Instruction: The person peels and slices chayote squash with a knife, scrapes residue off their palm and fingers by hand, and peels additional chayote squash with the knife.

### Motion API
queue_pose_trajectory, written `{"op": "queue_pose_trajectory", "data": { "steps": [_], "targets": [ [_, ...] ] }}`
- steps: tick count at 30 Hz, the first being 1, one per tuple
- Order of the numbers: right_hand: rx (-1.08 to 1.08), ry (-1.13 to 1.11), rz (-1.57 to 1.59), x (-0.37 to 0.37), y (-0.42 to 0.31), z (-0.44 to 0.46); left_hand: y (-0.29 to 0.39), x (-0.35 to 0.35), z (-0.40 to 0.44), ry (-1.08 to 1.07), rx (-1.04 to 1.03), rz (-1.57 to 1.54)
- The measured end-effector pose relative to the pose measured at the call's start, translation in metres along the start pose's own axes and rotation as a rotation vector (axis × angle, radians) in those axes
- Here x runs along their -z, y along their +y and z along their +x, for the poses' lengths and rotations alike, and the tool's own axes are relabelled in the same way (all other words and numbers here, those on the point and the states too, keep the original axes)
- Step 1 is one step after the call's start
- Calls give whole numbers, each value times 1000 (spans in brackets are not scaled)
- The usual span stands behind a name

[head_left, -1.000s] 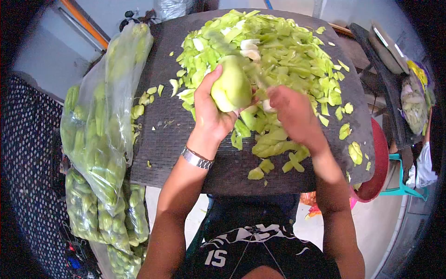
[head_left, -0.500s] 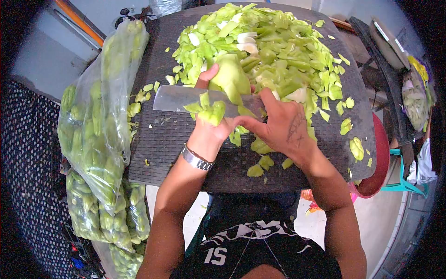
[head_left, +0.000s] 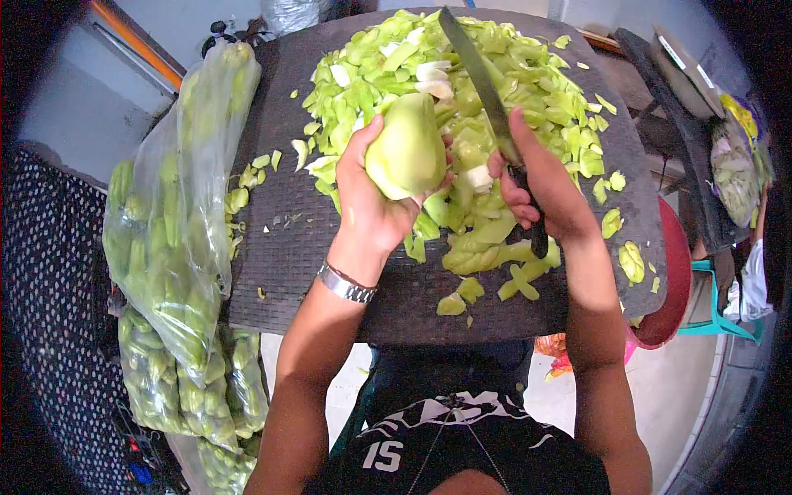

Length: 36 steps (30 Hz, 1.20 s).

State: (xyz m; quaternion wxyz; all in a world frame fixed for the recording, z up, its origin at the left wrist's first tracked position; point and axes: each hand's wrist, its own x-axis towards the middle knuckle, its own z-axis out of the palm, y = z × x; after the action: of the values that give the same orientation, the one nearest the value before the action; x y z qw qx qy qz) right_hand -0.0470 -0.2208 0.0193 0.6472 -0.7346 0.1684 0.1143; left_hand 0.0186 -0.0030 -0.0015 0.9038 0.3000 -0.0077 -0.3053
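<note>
My left hand is closed around a pale green, peeled chayote, holding it over the near side of a heap of peelings. In my right hand is a long knife, gripped by its black handle, the blade pointing up and away from me, apart from the chayote. Green and whitish peelings are piled on the dark woven-patterned table. A few loose peels lie near the table's front edge, below my hands.
Clear plastic bags of chayotes stand stacked along the table's left side. A red tub sits at the right edge, beside a teal stool. Farther right hangs a bag with a purple and yellow print.
The knife has swung from lying across the chayote to pointing upward on the right. Peels that lay on the blade are off it. My hands have moved apart.
</note>
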Motion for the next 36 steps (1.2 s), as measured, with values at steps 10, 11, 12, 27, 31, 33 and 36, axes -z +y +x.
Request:
{"op": "queue_pose_trajectory", "data": {
  "steps": [10, 11, 12, 27, 31, 33, 36],
  "targets": [
    [728, 222, -788, -41, 9, -18, -5, 2, -2, -23, 39, -69],
    [741, 226, -785, -43, 10, -18, -6, 3, -2, -37, 24, -67],
    [754, 230, -783, -43, 10, -18, -7, 4, -1, -51, 7, -66],
    [-35, 103, -74, 41, 10, 20, -1, -12, -9, -184, 62, 43],
    [489, 113, -259, 1, 5, 1, 2, -4, -5, -144, 47, 96],
    [871, 208, -485, -11, 20, 13, 0, 2, -3, -127, 43, 120],
    [845, 223, -781, -31, 6, -18, -7, 4, 2, -54, 8, -8]
  ]
}}
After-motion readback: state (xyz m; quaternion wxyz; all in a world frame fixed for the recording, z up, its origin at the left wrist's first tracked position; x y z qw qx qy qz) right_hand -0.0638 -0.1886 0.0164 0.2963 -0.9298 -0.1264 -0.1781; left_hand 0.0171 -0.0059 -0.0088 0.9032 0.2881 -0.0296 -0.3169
